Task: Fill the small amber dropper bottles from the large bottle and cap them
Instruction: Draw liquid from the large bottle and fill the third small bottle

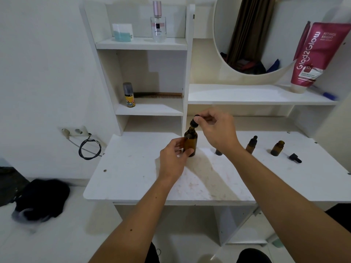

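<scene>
Two hands are working near the middle of the frame: the left hand [171, 158] is wrapping its fingers round the large amber bottle [190, 142], which is standing upright on the white worktop [133, 179], and the right hand [218, 130] is pinching a black dropper cap [195, 121] right at the bottle's mouth. Can't tell if the cap is actually seated on the neck or just touching it. Over in the right part of the frame, a small amber bottle with its dropper cap on [252, 144] is sitting just past the right forearm, and beside it an uncapped small amber bottle [277, 148] is standing open. A loose black dropper cap [295, 158] is lying on its side near that one. Something dark [218, 152] is peeking out from behind the right wrist, mostly hidden, so no idea what it is. Up top, a clear perfume bottle [158, 25] is sitting on the upper shelf, and a pink tube [315, 56] is leaning at the upper right.
</scene>
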Demonstrator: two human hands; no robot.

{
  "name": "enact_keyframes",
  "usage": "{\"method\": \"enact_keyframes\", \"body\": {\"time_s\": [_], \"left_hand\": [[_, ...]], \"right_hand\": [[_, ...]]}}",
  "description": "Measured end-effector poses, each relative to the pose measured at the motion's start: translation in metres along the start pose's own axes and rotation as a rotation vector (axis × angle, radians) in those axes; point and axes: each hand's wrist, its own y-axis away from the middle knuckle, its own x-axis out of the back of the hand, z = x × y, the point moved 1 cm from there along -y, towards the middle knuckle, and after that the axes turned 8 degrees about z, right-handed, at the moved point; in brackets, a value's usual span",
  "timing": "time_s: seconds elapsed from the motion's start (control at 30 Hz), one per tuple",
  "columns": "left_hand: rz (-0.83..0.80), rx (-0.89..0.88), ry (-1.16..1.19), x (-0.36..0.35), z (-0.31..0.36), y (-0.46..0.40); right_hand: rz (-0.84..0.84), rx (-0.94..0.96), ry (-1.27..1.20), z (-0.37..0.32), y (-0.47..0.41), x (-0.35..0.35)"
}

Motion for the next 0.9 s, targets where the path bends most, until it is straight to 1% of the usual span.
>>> {"method": "enact_keyframes", "body": {"time_s": [0.17, 0.47, 0.6, 0.73, 0.83, 0.9], "left_hand": [[-0.006, 0.001, -0.002, 0.0, -0.002, -0.001], [0.0, 0.016, -0.044, -0.002, 0.001, -0.001], [0.035, 0.021, -0.092, -0.004, 0.0, 0.003], [0.105, 0.02, -0.109, -0.002, 0.002, 0.012], [0.146, 0.048, -0.061, -0.004, 0.008, 0.023], [0.12, 0.062, -0.015, -0.012, 0.012, 0.033]], "right_hand": [[0.001, -0.022, 0.005, -0.002, -0.001, -0.002], [-0.041, 0.041, 0.005, -0.009, 0.0, 0.001], [0.023, 0.079, -0.069, -0.017, -0.004, 0.015], [0.115, 0.119, -0.161, -0.024, -0.009, 0.034], [0.161, 0.121, -0.209, -0.025, -0.008, 0.048], [0.181, 0.12, -0.216, -0.02, -0.005, 0.059]]}}
